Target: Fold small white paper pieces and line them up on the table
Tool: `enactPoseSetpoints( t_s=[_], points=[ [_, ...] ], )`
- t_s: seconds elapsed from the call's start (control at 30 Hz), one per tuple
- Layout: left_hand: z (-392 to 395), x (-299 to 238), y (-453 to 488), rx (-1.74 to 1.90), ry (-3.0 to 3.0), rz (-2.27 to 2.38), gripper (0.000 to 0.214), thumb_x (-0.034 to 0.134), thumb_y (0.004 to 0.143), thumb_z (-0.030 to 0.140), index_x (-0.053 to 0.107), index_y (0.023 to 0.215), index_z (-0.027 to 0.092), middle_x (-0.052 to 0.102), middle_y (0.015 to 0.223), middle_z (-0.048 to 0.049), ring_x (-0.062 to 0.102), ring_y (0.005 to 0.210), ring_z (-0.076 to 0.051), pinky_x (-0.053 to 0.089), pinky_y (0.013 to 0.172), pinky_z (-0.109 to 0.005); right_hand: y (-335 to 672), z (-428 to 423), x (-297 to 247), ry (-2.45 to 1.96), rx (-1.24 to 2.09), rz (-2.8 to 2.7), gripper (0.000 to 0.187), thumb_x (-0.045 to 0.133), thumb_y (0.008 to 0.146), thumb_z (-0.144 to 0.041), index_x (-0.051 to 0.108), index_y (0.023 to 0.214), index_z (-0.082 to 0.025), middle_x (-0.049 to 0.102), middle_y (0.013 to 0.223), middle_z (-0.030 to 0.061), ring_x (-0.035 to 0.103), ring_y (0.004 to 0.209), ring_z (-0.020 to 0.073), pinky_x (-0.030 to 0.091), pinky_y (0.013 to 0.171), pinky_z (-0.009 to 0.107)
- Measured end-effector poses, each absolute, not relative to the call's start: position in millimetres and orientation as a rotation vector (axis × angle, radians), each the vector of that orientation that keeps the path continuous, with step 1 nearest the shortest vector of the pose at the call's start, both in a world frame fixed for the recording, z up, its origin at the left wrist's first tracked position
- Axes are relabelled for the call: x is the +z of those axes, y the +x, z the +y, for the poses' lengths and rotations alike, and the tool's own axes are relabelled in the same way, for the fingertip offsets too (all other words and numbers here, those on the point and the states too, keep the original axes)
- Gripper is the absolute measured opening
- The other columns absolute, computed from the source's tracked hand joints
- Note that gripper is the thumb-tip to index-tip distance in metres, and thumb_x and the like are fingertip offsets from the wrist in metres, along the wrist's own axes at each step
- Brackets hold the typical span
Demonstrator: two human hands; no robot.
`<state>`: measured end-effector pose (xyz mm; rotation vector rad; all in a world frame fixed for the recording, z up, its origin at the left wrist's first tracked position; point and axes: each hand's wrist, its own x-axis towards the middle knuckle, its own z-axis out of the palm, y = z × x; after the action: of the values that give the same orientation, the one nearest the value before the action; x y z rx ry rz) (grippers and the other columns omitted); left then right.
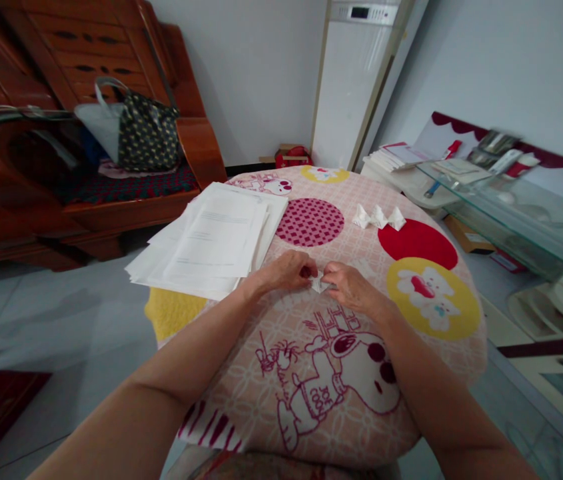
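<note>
Both hands, left hand (292,270) and right hand (354,287), pinch a small folded paper (317,285) near the middle of the table (241,393). Three white folded pieces (379,217) sit far right; a stack of sheets (216,233) lies left.

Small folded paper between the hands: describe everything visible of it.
The folded paper is small and whitish, with faint greyish marks, its visible part tapering toward the wearer. The left hand and right hand hold opposite sides, partly hiding it. It is on or just above the patterned tablecloth; its folds are too small to tell.
</note>
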<state>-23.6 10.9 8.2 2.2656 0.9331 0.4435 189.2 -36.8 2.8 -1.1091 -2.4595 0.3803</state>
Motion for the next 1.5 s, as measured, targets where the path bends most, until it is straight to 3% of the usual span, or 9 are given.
enactPoseSetpoints(
  t_s=[0.13,0.4,0.63,0.8,1.07,1.27,1.5],
  points=[
    [8.5,12.9,-24.8,0.348,2.467,0.929,0.024,0.08,0.066,0.015,0.072,0.088,0.015,0.066,0.08,-0.0018,0.057,0.071,-0.014,0.04,0.065,-0.025,191.3,-36.1,5.7,-1.112,0.438,-2.592,0.011,0.066,0.086,-0.011,0.069,0.079,-0.019,0.063,0.092,0.007,0.061,0.088,0.0205,0.049,0.079,0.032],
    [5.7,12.8,-23.5,0.257,2.679,0.823,0.004,0.07,0.082,0.013,0.073,0.083,0.015,0.067,0.086,-0.0047,0.061,0.077,-0.015,0.043,0.07,-0.024,188.7,-37.4,10.1,-1.174,0.507,-2.61,0.012,0.068,0.088,-0.012,0.069,0.078,-0.017,0.063,0.093,0.0077,0.059,0.088,0.0194,0.046,0.082,0.032],
    [8.4,12.1,-25.6,0.295,2.61,0.854,0.016,0.062,0.084,0.01,0.077,0.085,0.016,0.072,0.083,-0.0049,0.064,0.075,-0.015,0.045,0.072,-0.024,189.9,-32.9,10.5,-1.14,0.616,-2.48,0.026,0.055,0.092,-0.008,0.068,0.072,-0.016,0.064,0.087,0.0064,0.059,0.079,0.0161,0.045,0.075,0.029],
    [8.0,11.5,-21.9,0.337,2.435,1.019,0.02,0.059,0.081,0.012,0.078,0.086,0.014,0.075,0.082,-0.0052,0.063,0.073,-0.014,0.043,0.069,-0.024,193.0,-27.2,4.1,-1.174,0.583,-2.373,0.024,0.058,0.088,-0.008,0.07,0.07,-0.016,0.065,0.082,0.0052,0.059,0.076,0.0154,0.043,0.072,0.028],
    [15.2,10.0,-23.2,0.337,2.164,1.064,0.017,0.059,0.075,0.016,0.075,0.071,0.013,0.06,0.057,0.0019,0.047,0.057,-0.009,0.033,0.058,-0.023,188.4,-24.6,6.6,-1.428,0.509,-2.318,0.02,0.062,0.086,-0.015,0.074,0.07,-0.017,0.068,0.074,0.0051,0.057,0.069,0.0155,0.036,0.066,0.028],
    [17.2,13.1,-23.7,0.334,2.154,1.067,0.022,0.06,0.076,0.023,0.064,0.057,0.014,0.045,0.049,0.0048,0.038,0.053,-0.008,0.028,0.056,-0.025,185.6,-20.4,9.8,-1.513,0.598,-2.267,0.019,0.063,0.084,-0.018,0.072,0.066,-0.015,0.062,0.062,0.0017,0.051,0.06,0.0129,0.03,0.059,0.027],
    [18.1,10.0,-18.8,0.303,2.179,1.214,0.02,0.062,0.075,0.025,0.067,0.059,0.014,0.05,0.049,0.0035,0.043,0.052,-0.009,0.028,0.054,-0.025,183.2,-17.8,10.1,-1.569,0.67,-2.192,0.019,0.064,0.083,-0.016,0.068,0.065,-0.015,0.055,0.056,-0.0017,0.045,0.054,0.0106,0.029,0.056,0.025]
  ],
)
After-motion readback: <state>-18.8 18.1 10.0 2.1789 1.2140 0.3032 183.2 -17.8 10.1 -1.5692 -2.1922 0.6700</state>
